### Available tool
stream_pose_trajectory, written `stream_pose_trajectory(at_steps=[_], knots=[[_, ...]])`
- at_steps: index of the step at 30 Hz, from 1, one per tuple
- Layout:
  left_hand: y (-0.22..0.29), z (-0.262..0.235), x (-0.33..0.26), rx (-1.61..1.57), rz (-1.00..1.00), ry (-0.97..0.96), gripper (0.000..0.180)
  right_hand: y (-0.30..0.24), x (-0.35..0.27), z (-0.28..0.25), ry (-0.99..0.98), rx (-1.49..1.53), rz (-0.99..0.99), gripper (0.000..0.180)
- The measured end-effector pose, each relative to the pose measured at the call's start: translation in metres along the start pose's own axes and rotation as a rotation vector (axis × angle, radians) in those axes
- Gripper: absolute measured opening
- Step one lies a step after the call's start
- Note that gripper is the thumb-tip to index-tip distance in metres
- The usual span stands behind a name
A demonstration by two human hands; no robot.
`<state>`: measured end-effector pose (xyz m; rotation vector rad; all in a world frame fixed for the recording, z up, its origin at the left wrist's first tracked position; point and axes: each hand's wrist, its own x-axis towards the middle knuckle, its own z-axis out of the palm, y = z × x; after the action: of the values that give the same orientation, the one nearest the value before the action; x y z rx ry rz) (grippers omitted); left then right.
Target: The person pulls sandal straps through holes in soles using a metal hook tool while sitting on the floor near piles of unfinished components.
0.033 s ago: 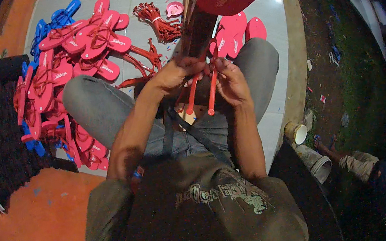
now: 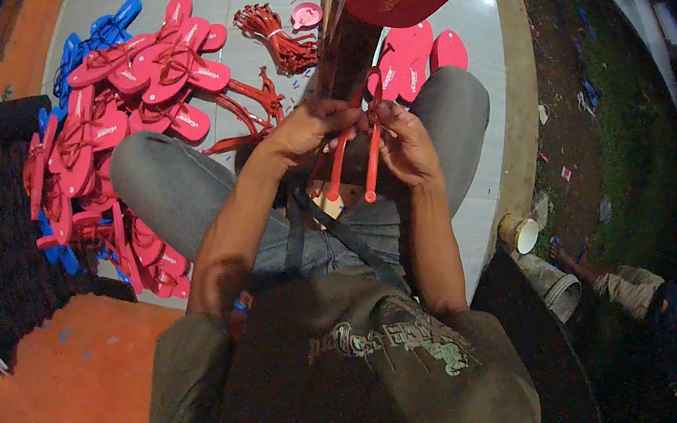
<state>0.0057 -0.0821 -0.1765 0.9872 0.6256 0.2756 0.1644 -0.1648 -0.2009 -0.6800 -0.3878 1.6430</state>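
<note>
The red sandal strap (image 2: pixel 372 162) is at the centre of your clock, above your lap, with two lengths hanging down toward six o'clock. Each length ends in a small round plug, the nearer one at about half past six. Whether the two lengths join is hidden among your fingers.

Your left hand (image 2: pixel 302 135), on the nine o'clock side, has its fingers closed on the strap's upper part, though shadow hides the exact contact. Your right hand (image 2: pixel 408 143), on the three o'clock side, pinches the other length between thumb and fingers. The two sets of fingertips are close together; I cannot tell whether they touch.

To handle it well, I would pinch close to the upper part with both hands, since a soft strap likely twists when held far from where the force goes. Let both lengths hang flat and side by side, and pull evenly so neither is stretched more. Tilt your fingers out of the shadow to see the contact.

A bundle of red straps (image 2: pixel 280 45) lies toward eleven o'clock, pink soles (image 2: pixel 408 59) toward two, and the pile of pink sandals (image 2: pixel 114 126) between nine and ten.
</note>
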Motion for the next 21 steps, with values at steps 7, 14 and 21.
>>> stream_pose_trajectory(at_steps=[7,14,21], knots=[[0.005,0.001,-0.004,0.09,-0.05,0.018,0.035,-0.002,-0.001,0.008,0.061,-0.065,0.044,0.022],[-0.008,0.018,-0.002,0.957,0.057,-0.022,0.039,-0.008,-0.001,0.022,0.344,-0.52,-0.251,0.026],[-0.004,0.027,-0.002,0.883,0.108,-0.088,0.039,-0.041,0.001,0.054,0.45,-0.645,-0.416,0.025]])
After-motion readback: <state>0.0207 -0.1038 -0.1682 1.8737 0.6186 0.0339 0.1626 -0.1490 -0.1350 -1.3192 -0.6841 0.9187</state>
